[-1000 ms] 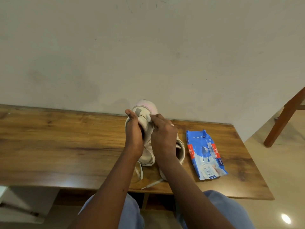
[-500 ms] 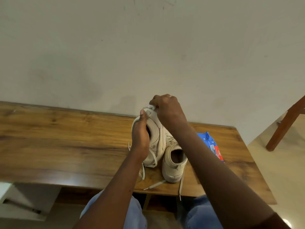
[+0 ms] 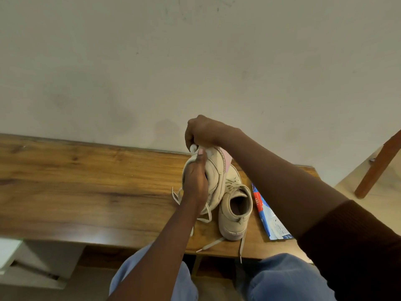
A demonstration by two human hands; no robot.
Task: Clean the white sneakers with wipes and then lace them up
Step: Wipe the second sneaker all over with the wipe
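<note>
My left hand [image 3: 194, 183] grips a white sneaker [image 3: 214, 181] that stands tilted on end above the wooden table [image 3: 86, 187], its pink sole edge facing right. My right hand [image 3: 200, 131] is over the sneaker's top end, fingers curled round a small white wipe [image 3: 193, 148] pressed against the shoe. The second white sneaker [image 3: 235, 211] stands flat on the table just to the right, opening toward me, with loose laces [image 3: 209, 245] trailing over the front edge. My right forearm covers most of the blue wipes pack [image 3: 270, 222].
A pale wall rises directly behind the table. A wooden chair leg [image 3: 377, 166] stands on the floor at the right. My knees in blue trousers [image 3: 282, 279] are below the table's front edge. A white object [image 3: 8, 250] sits low at the left.
My right hand has lifted from the sneaker's heel to its top end with the wipe. The held sneaker has tilted right, and my forearm now hides much of the wipes pack.
</note>
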